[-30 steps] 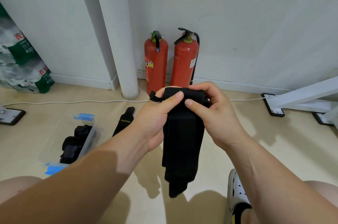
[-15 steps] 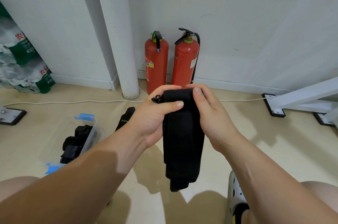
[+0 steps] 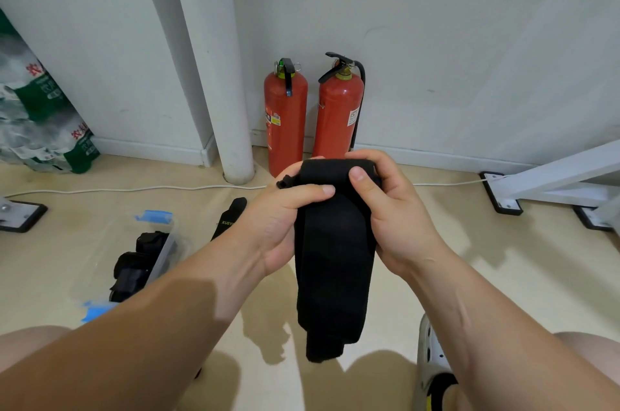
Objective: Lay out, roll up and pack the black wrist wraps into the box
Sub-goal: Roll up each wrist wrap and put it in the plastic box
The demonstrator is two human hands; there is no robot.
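Mid-frame in the head view, both hands are holding one black wrist wrap [image 3: 335, 259] up off the floor [image 3: 503, 276]. The left hand [image 3: 285, 219] is curling round the wrap's top-left edge, w/ thumb lying across the front & fingers going behind; a small black loop [image 3: 283, 183] is poking out just above that thumb. The right hand [image 3: 392, 209] is clamping the top-right corner, thumb pressing on the front, fingers wrapping over the top edge & down the back. Btwn the two hands the wrap's top is folding over; the rest is hanging straight down in doubled layers, lower end dangling free. Over to the left a clear box [image 3: 165, 247] w/ blue latches is sitting on the floor, partly hidden by the left forearm, w/ rolled wraps [image 3: 134, 269] resting inside by its right wall. A second flat wrap [image 3: 231, 219], yellow lettering partly covered, is lying on the floor btwn box & left wrist. At the back, two red fire extinguishers [image 3: 285, 118] are standing side by side against the wall, just right of a white pipe [image 3: 218, 75]. A white cable [image 3: 134, 189] is running along the floor. Bottled-water packs [image 3: 40, 115] are leaning far left; a white frame [image 3: 553, 175] w/ black feet is standing far right. A pale clog [image 3: 432, 367] is showing bottom right, beside the right forearm.
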